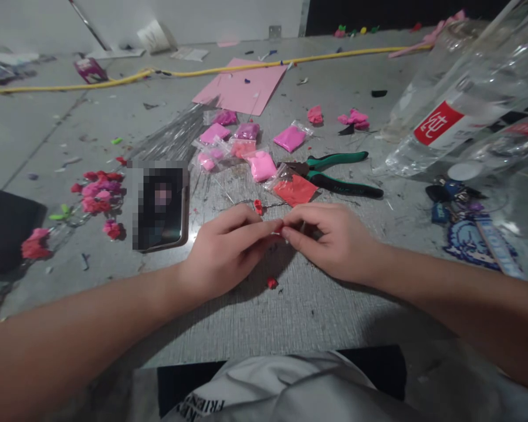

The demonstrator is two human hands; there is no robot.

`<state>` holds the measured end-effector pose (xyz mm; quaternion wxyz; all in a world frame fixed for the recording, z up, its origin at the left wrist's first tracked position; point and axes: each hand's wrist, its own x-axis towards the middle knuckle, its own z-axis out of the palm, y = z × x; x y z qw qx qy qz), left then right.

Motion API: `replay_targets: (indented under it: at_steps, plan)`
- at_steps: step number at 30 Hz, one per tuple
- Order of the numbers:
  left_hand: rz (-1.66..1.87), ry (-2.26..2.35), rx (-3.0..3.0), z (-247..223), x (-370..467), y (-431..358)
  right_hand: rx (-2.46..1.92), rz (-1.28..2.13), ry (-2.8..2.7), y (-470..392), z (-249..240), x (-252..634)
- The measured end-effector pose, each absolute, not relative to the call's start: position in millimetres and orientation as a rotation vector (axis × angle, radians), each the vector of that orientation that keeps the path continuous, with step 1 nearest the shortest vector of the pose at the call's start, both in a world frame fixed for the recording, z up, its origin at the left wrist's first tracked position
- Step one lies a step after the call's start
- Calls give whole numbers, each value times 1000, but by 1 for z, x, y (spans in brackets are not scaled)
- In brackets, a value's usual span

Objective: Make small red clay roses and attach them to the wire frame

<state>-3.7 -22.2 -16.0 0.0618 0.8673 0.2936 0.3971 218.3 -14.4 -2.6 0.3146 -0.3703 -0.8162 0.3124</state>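
Observation:
My left hand point(231, 246) and my right hand point(334, 240) meet fingertip to fingertip over the grey table point(229, 334). Both are pinched closed around something tiny and pale, mostly hidden between the fingers. A small red clay piece point(271, 283) lies just below them, and another red piece point(258, 206) sits above my left fingers beside a twisted wire. Past my hands is a bag of red clay point(294, 189), with green-handled pliers point(345, 184) to its right. Several bags of pink and purple clay point(262, 166) lie farther back.
A phone point(161, 205) lies left of my hands, near clustered pink and red clay flowers point(100, 190). Thin wires point(171, 138) fan out behind it. Plastic bottles point(449, 123) and keychains point(455, 199) are at right. A yellow cable point(325, 57) crosses behind pink paper point(246, 88).

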Motion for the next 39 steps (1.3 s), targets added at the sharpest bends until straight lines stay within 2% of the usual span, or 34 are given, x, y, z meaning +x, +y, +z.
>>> replay_targets:
  at_steps: [5,13,19,28,34,39]
  plan:
    - [1146,815,2708,-16,-9,-25,-942,883,-2172,-16,-2,218]
    - [1075,621,2746,-9,-13,-36,-867,1269,-2083,-20,2,217]
    - [1087,759,2668,-10,-10,-30,-1022,1442,-1643,-12,-8,223]
    - [538,939,2789,-17,-13,-26,-1095,1183,-1734,-4,-13,222]
    - [651,985,2684,-17,-12,-24,-1121,1200,-1802,-6,-10,225]
    - [902,973,2473,-14,-13,-23,-1051,1100,-1973,-8,-3,228]
